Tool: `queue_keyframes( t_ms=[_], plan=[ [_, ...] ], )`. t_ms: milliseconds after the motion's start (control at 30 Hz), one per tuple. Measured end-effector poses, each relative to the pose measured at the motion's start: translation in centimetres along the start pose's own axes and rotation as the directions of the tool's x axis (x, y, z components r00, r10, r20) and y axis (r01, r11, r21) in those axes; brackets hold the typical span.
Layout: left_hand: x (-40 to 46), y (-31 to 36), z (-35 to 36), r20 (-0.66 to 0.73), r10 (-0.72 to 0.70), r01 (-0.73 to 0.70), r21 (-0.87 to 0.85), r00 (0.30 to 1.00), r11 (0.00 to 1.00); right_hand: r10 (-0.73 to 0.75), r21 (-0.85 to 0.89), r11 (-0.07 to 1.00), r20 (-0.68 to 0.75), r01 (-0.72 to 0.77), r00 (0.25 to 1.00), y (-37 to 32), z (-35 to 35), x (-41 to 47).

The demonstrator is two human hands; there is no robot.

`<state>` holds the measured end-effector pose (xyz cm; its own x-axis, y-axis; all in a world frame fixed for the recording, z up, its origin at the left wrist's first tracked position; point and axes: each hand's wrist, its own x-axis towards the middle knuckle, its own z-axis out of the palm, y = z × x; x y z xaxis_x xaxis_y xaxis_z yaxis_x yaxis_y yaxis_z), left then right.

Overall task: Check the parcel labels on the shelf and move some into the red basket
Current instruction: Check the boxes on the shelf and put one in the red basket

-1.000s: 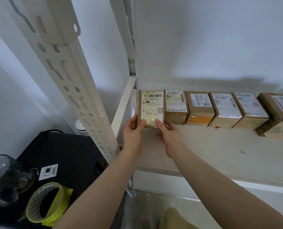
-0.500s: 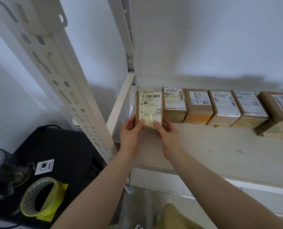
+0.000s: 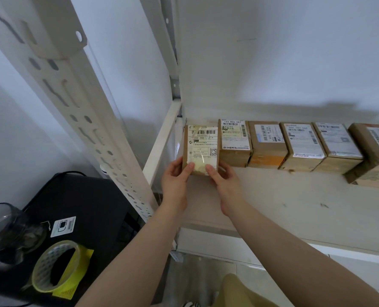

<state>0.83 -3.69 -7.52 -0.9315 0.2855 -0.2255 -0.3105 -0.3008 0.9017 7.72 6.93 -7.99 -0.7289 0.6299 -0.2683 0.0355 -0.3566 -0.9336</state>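
Hands, left (image 3: 174, 176) and right (image 3: 224, 180), grip the leftmost parcel (image 3: 203, 147), thumbs on its label.

I'm looking into what reads as a small parcel storeroom or mailroom corner. At twelve o'clock a white slotted metal shelf (image 3: 294, 209) stands against a plain white wall (image 3: 272, 52), its punched upright (image 3: 91, 111) running toward ten o'clock. A row of brown cardboard parcels (image 3: 268, 144) with printed shipping labels and barcodes lines the back of the shelf toward two o'clock. At eight o'clock a roll of packing tape (image 3: 55, 265) sits on a black unit (image 3: 84, 200).
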Motion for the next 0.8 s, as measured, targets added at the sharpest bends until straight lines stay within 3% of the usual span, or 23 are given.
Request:
queue_keyframes(
  t_ms=[367, 800],
  plan=[
    [-0.4, 1.4, 0.8, -0.034, 0.054, -0.053, 0.032, 0.998, 0.998, 0.087, 0.018, 0.996, -0.062, -0.086, 0.994, -1.5, 1.5, 0.0],
    [1.7, 2.7, 3.9, -0.125, 0.007, -0.003, 0.028, 0.992, 1.000, 0.335, 0.245, 0.928, -0.215, -0.282, 0.917, -3.6, 5.4, 1.9]
  ],
)
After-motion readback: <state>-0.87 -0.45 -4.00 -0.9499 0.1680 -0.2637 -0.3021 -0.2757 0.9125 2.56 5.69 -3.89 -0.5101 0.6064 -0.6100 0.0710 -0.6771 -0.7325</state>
